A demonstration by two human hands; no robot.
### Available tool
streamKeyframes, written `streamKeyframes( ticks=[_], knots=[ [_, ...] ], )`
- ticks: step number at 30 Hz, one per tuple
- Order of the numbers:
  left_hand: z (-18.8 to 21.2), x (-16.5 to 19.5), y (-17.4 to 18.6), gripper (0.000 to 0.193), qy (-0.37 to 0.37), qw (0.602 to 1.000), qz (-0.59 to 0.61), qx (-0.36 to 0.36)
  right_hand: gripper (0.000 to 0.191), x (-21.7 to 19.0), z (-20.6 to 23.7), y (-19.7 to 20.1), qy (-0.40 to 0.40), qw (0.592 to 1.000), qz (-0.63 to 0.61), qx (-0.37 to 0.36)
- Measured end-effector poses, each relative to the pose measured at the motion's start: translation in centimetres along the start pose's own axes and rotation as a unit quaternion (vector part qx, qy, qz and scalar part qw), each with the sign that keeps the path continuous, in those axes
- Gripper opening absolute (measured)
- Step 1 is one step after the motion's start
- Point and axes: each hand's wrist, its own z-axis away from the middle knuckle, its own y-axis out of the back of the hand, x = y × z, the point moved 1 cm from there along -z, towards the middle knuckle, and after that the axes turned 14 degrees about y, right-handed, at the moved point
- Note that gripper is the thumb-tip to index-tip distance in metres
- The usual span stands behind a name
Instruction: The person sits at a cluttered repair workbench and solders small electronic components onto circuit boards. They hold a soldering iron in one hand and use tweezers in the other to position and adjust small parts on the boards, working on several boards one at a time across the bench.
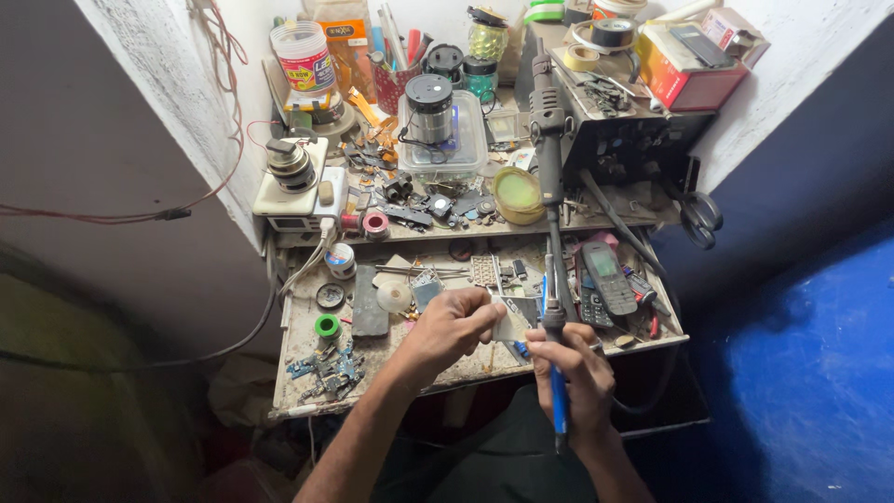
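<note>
The right hand (575,368) is closing its grip around a blue-handled soldering iron (557,373), tip pointing up at a small pale board (510,324) that the left hand (453,328) is pinching just beside it, over the cluttered worktop (307,349). Two keypad phones (603,279) are lying near. The board's details are too small to make out.
</note>
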Motion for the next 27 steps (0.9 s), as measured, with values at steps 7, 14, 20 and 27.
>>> streamKeyframes(
  ticks=[7, 14, 20, 27],
  knots=[
    [2.2, 1.2, -1.0, 0.035, -0.052, 0.99, -0.127, 0.037, 0.025, -0.4, 0.6, 0.0, -0.257, 0.942, -0.173, 0.129],
    [2.6, 1.5, -2.4, 0.038, -0.087, 0.992, -0.081, 0.028, 0.031, -0.1, 0.2, 0.3, -0.286, 0.908, -0.193, 0.236],
    [2.6, 0.2, -1.2, 0.04, -0.051, 0.993, -0.036, 0.095, 0.02, 2.1, -2.3, 4.9, -0.263, 0.892, -0.115, 0.35],
    [-0.8, 0.4, -2.9, 0.038, 0.053, 0.985, -0.137, 0.095, 0.029, 0.9, -1.1, 3.9, -0.238, 0.934, -0.077, 0.257]
  ],
)
